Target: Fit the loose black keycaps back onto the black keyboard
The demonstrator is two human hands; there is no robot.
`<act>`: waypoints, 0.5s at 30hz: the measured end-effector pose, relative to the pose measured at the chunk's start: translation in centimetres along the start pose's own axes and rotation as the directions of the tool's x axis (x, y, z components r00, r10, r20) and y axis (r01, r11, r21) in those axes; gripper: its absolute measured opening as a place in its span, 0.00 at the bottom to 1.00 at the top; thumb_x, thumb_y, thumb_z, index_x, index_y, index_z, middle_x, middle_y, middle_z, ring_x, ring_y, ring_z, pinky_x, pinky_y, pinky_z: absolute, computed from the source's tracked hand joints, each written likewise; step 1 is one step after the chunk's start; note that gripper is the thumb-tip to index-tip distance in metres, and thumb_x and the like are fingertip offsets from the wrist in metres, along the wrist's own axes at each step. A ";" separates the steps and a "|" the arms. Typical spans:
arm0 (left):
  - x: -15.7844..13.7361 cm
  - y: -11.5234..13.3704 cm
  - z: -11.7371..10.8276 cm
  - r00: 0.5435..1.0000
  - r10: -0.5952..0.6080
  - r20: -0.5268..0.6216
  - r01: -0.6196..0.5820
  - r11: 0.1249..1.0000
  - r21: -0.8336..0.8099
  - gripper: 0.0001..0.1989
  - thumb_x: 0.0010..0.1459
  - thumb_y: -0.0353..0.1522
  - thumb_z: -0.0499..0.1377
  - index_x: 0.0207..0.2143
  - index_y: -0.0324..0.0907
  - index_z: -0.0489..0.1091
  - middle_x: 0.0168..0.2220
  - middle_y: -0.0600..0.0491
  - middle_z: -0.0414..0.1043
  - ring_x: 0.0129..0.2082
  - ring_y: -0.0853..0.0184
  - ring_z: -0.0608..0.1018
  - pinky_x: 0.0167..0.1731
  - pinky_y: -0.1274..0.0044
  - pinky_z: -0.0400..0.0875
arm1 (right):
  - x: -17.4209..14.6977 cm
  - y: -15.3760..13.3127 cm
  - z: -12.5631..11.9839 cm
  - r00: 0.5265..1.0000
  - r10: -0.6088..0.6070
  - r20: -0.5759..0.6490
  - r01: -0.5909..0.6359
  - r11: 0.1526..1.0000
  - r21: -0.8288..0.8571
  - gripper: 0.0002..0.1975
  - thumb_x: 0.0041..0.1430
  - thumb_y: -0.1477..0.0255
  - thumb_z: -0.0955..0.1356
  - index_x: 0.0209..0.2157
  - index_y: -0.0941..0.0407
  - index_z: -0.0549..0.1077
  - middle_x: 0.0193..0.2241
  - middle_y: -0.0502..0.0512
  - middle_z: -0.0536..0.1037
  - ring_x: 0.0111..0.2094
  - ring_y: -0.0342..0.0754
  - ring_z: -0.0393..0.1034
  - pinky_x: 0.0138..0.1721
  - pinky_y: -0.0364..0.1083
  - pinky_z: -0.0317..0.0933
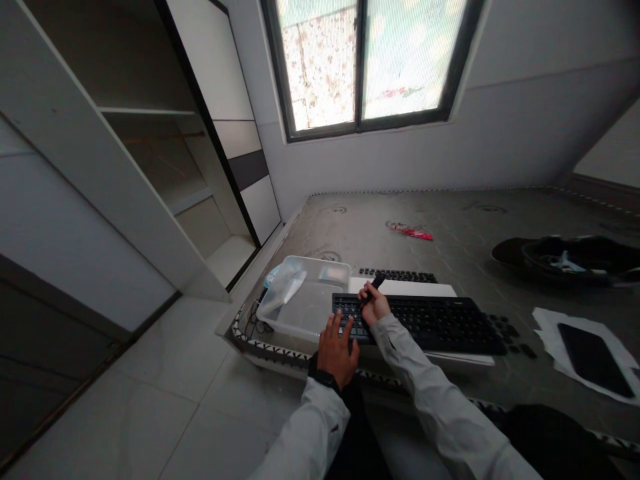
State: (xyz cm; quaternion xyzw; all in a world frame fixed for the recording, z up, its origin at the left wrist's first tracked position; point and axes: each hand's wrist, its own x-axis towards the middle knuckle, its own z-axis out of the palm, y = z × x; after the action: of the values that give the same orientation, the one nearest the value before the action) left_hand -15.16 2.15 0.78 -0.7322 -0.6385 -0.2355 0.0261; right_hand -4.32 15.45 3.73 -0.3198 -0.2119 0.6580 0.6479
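A black keyboard (pixel 440 320) lies across a white board or box (pixel 415 288) near the mattress's front edge. Fingers apart, my left hand (pixel 337 350) rests at the keyboard's left end, fingertips on or just over it. My right hand (pixel 374 308) is closed around a short black tool (pixel 379 280) above the left part of the keyboard; its working end is hidden, so I cannot tell its exact kind. Loose black keycaps stand in rows (pixel 400 275) behind the keyboard, and more keycaps (pixel 510 333) lie scattered off its right end.
A clear plastic tray (pixel 305 320) holding a crumpled plastic bag (pixel 287 287) sits left of the keyboard. A phone (pixel 595 359) lies on white paper at right, with a dark cap (pixel 575 260) behind. A red item (pixel 413 232) lies farther back on the mattress (pixel 465 233).
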 end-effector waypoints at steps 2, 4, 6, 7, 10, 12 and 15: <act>0.0 0.0 0.0 1.000 -0.001 -0.001 0.001 1.000 0.001 0.28 0.59 0.32 0.55 0.62 0.48 0.57 0.66 0.49 0.50 0.64 0.55 0.55 0.56 0.61 0.62 | 0.2 0.2 0.1 1.000 0.015 0.020 -0.014 1.000 -0.026 0.18 0.42 0.62 0.75 0.22 0.54 0.63 0.17 0.43 0.60 0.19 0.39 0.54 0.22 0.42 0.57; 0.0 0.0 -0.1 1.000 -0.005 -0.003 0.005 1.000 0.004 0.28 0.59 0.32 0.55 0.62 0.48 0.57 0.66 0.49 0.50 0.64 0.55 0.55 0.56 0.61 0.62 | 0.5 0.2 0.0 0.998 0.041 0.048 -0.038 0.997 -0.063 0.19 0.41 0.60 0.75 0.22 0.54 0.63 0.15 0.42 0.59 0.18 0.39 0.54 0.22 0.41 0.56; 0.0 0.1 -0.2 1.000 -0.006 -0.004 0.006 1.000 0.005 0.28 0.59 0.32 0.55 0.62 0.49 0.57 0.66 0.49 0.50 0.64 0.55 0.56 0.55 0.62 0.63 | 0.8 0.0 -0.2 0.994 0.073 0.079 -0.064 0.992 -0.107 0.20 0.41 0.58 0.75 0.22 0.54 0.63 0.14 0.42 0.59 0.18 0.39 0.55 0.21 0.41 0.55; 0.0 0.1 -0.2 1.000 -0.005 -0.004 0.005 1.000 0.003 0.28 0.59 0.32 0.55 0.62 0.49 0.57 0.66 0.49 0.49 0.64 0.55 0.56 0.55 0.62 0.63 | 0.9 -0.2 -0.4 0.992 0.087 0.093 -0.075 0.989 -0.129 0.21 0.41 0.57 0.75 0.22 0.54 0.63 0.14 0.42 0.58 0.18 0.39 0.56 0.20 0.41 0.54; 0.0 0.1 -0.3 1.000 -0.002 0.001 0.002 1.000 -0.009 0.28 0.59 0.32 0.55 0.62 0.48 0.57 0.66 0.49 0.48 0.64 0.56 0.55 0.55 0.62 0.63 | 1.3 -0.6 -0.8 0.988 0.089 0.123 -0.066 0.981 -0.183 0.23 0.40 0.54 0.75 0.23 0.54 0.62 0.13 0.40 0.57 0.17 0.39 0.55 0.19 0.40 0.51; 0.0 0.1 -0.3 1.000 -0.005 -0.001 0.005 1.000 -0.013 0.28 0.59 0.32 0.55 0.62 0.48 0.57 0.66 0.49 0.48 0.64 0.55 0.55 0.55 0.61 0.63 | 1.5 -0.5 -0.9 0.990 0.057 0.131 -0.029 0.977 -0.212 0.26 0.37 0.52 0.75 0.23 0.53 0.61 0.13 0.39 0.57 0.16 0.38 0.54 0.19 0.39 0.50; 0.1 0.1 -0.3 1.000 -0.012 -0.006 0.011 1.000 -0.012 0.28 0.59 0.31 0.55 0.62 0.48 0.58 0.66 0.49 0.50 0.63 0.55 0.56 0.55 0.61 0.63 | 1.6 0.2 -0.8 0.991 0.003 0.134 0.034 0.962 -0.270 0.27 0.35 0.50 0.75 0.24 0.53 0.62 0.13 0.39 0.59 0.16 0.38 0.53 0.20 0.39 0.51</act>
State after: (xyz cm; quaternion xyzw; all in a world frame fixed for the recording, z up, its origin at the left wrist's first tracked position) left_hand -15.16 2.10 1.07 -0.7279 -0.6413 -0.2416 0.0225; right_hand -3.80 16.88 2.78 -0.3592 -0.3454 0.6375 0.5876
